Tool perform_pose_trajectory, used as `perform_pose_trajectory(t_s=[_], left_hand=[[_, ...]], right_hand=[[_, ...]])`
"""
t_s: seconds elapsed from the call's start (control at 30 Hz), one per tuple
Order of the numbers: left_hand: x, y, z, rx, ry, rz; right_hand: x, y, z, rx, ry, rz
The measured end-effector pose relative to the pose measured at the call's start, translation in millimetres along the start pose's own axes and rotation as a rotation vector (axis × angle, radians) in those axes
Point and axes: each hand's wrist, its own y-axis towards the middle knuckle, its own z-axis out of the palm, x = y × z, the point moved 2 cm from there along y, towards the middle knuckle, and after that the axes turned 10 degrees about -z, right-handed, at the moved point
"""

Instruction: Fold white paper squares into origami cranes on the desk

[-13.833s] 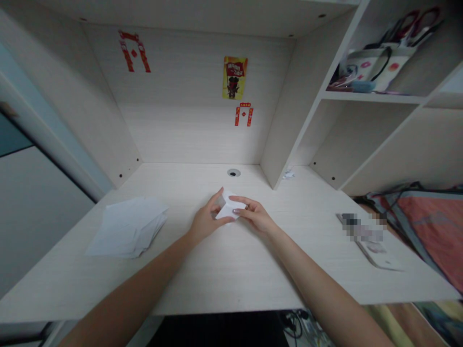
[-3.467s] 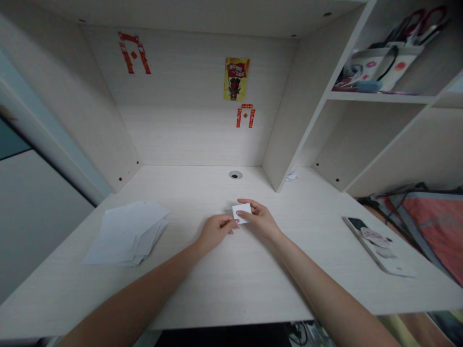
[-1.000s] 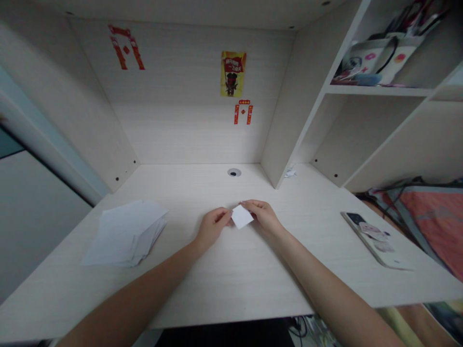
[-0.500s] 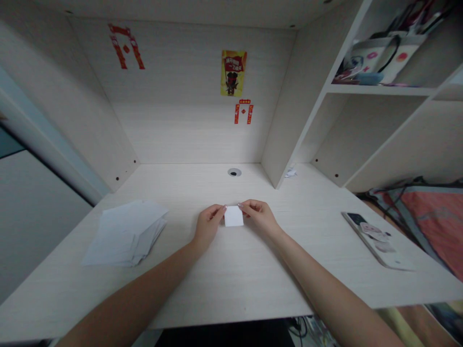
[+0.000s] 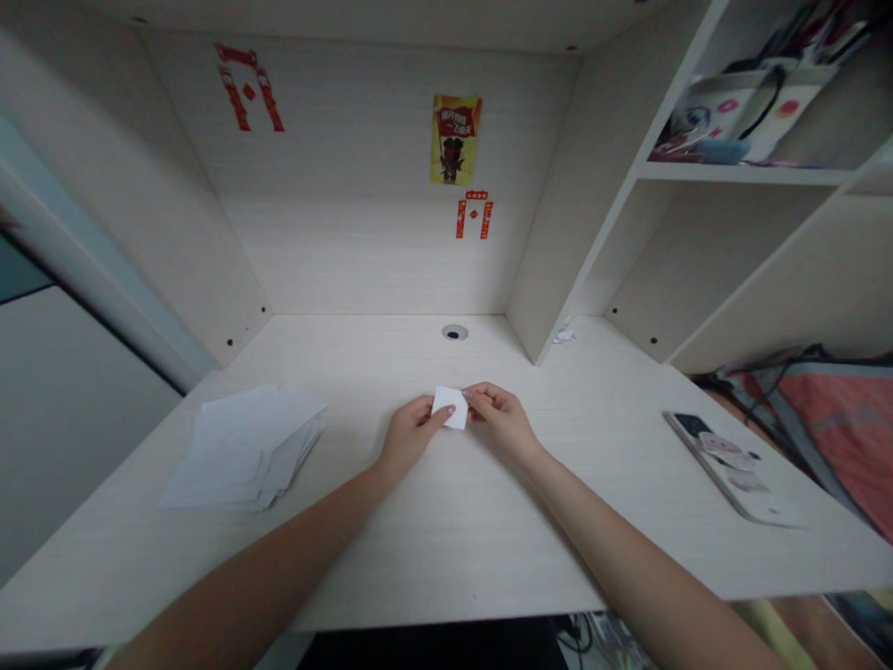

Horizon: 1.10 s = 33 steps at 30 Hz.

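Between my hands is a small, roughly square piece of white paper (image 5: 447, 400), slightly tilted, above the middle of the desk. My left hand (image 5: 413, 433) grips its left side, with the thumb lying across the front face and the fingers behind. At the upper right corner, my right hand (image 5: 500, 415) pinches the paper between thumb and fingers. The fingers behind the paper are partly hidden.
A loose stack of white paper sheets (image 5: 237, 451) lies on the desk (image 5: 446, 530) to the left. To the right is a phone (image 5: 729, 470) in a decorated case. A round cable hole (image 5: 455, 332) and an upright divider (image 5: 551, 251) stand farther back.
My left thumb has moved from the paper's upper left corner onto its front face. The paper has tilted and risen slightly. My right hand keeps its pinch at the right corner.
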Motion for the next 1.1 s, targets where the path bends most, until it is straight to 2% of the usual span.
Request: perform_pose_trajectory(t_s=[0.23,0.33,0.47,0.53,0.7,1.1], left_hand=[[0.0,0.7,-0.2,-0.036,-0.019,-0.055],[-4.0,-0.1,-3.9,-0.111,-0.031,-0.075],[-5.5,0.8,-9.9,-0.203,-0.061,-0.072],[-5.2,1.4,-11.3,-0.221,-0.074,-0.067],[-6.1,1.5,-10.0,-0.201,-0.093,-0.068],[-2.3,3.8,-11.2,-0.201,-0.108,-0.067]], right_hand=[[4.2,-1.8,1.3,-0.071,0.094,-0.012],[5.7,-3.4,3.1,0.026,0.059,-0.053],[1.7,-7.6,7.0,0.221,-0.140,-0.085],[0.0,-9.3,8.4,0.254,-0.202,-0.126],[3.0,-9.4,8.6,0.242,-0.292,-0.247],[1.7,-6.1,3.2,0.248,-0.400,-0.381]])
